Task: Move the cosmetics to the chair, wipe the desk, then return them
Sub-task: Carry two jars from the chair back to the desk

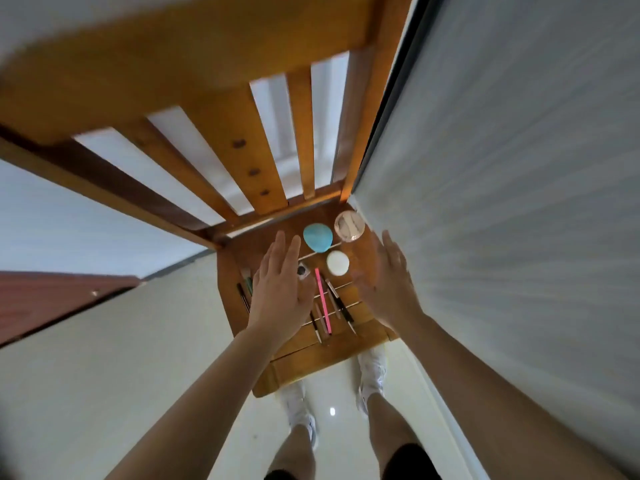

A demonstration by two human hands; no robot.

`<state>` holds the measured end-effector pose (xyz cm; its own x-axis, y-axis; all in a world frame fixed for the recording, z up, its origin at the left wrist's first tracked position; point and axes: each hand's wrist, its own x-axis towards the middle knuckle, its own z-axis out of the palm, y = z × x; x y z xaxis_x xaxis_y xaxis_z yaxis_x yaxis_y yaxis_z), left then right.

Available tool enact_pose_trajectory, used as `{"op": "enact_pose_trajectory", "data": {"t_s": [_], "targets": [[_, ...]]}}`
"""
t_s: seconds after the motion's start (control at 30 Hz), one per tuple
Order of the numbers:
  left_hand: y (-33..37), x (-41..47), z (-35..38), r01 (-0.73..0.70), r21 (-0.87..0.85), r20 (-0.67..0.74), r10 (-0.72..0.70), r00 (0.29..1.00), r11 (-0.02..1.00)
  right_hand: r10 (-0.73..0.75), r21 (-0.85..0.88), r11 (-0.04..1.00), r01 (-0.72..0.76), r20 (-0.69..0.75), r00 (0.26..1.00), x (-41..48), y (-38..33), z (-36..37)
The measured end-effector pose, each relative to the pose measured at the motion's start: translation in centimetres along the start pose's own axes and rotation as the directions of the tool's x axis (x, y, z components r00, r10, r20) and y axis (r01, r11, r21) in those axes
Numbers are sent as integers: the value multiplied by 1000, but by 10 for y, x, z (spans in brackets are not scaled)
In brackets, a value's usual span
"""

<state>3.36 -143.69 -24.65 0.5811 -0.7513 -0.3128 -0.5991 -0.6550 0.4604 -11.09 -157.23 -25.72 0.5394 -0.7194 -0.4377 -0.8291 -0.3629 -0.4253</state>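
The cosmetics lie on the wooden chair seat (360,308) below me: a blue egg-shaped sponge (317,238), a clear round compact (349,226), a white round case (337,262), a small dark pot (301,271), a pink pencil (322,300) and several dark pencils (337,303). My left hand (282,289) hovers flat over the left part of the seat, fingers straight, hiding some pencils. My right hand (388,282) is spread over the seat's right side, blurred, holding nothing.
The chair's slatted back (242,147) rises toward me at the top. A grey wall or bed side (502,202) runs along the right, close to the chair. My legs and white shoes (372,372) stand on a pale glossy floor (104,341).
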Motion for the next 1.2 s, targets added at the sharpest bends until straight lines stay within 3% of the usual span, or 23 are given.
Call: {"op": "enact_pose_trajectory", "data": {"t_s": [0.27, 0.43, 0.6, 0.97, 1.2], "targets": [[-17, 89, 89, -42, 24, 58, 40, 998, 999, -1, 114, 993, 11, -88, 996, 108, 36, 72], [-25, 119, 108, -74, -3, 42, 74, 996, 997, -182, 9, 983, 182, -14, 983, 150, 43, 76], [-27, 121, 102, -95, -61, 13, 96, 995, 994, -205, -45, 978, 205, 12, 979, 159, 39, 63], [-12, 60, 30, 38, -163, -198, -71, 978, 986, -220, 2, 975, 221, -95, 971, 92, 26, 7], [35, -45, -114, 140, -220, -315, -206, 926, 965, -411, 94, 902, 422, -121, 904, 4, -58, -85]]}}
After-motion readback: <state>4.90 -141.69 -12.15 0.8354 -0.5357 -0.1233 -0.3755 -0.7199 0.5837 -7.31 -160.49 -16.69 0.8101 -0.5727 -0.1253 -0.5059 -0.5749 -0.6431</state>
